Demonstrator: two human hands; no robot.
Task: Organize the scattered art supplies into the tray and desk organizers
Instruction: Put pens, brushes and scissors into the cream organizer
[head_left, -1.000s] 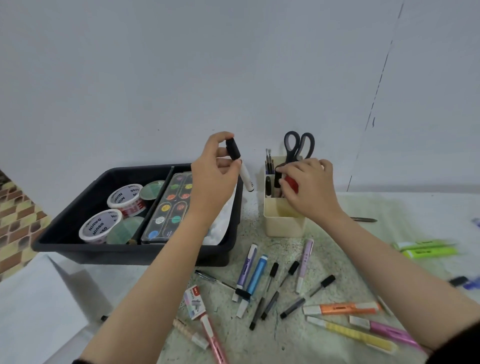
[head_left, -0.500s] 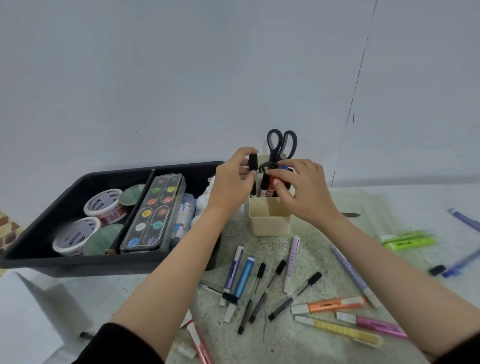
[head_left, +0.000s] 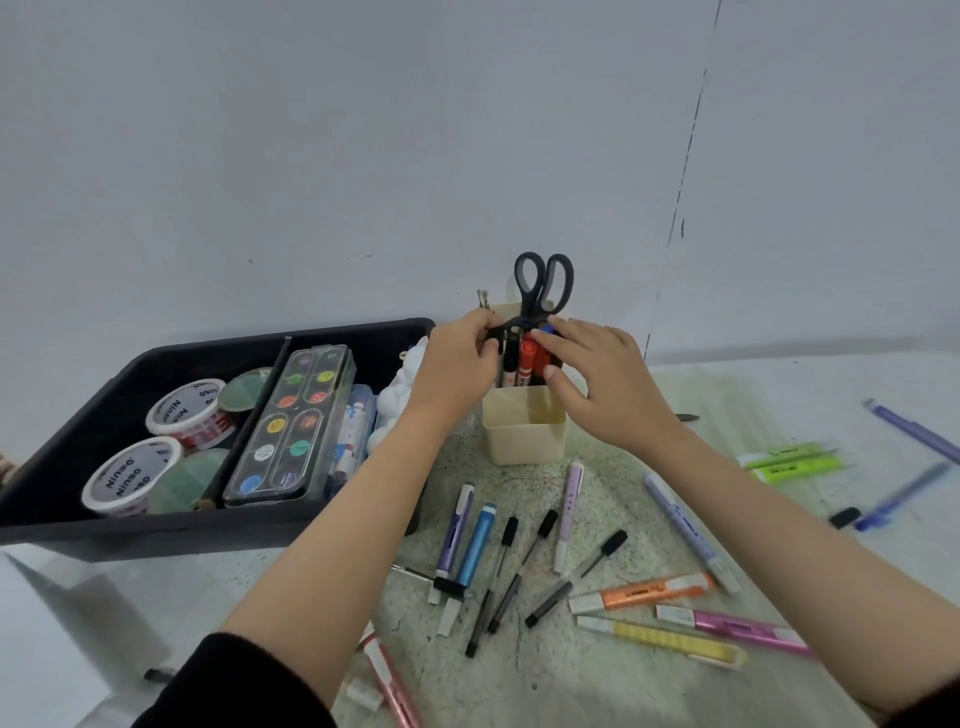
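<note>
A cream desk organizer (head_left: 524, 436) stands by the wall, with black scissors (head_left: 543, 286) and several markers upright in it. My left hand (head_left: 457, 364) pinches a black-capped marker (head_left: 500, 343) at the organizer's left rim. My right hand (head_left: 608, 384) grips a red marker (head_left: 525, 358) standing in the organizer, thumb in front and fingers over its top. To the left, a black tray (head_left: 156, 527) holds a watercolor palette (head_left: 296, 426), two tape rolls (head_left: 187, 410) and a white lump (head_left: 395, 405).
Loose pens lie in front of the organizer: a purple pen (head_left: 454, 525), a blue pen (head_left: 475, 545), black fineliners (head_left: 498, 582), and orange (head_left: 644, 592), yellow (head_left: 665, 639) and pink highlighters (head_left: 737, 629). Green highlighters (head_left: 789, 462) and blue pens (head_left: 904, 493) lie at the right.
My left hand carried the black-capped marker from above the tray rightward and down to the organizer. My right hand stayed at the organizer with the red marker, now lower in it.
</note>
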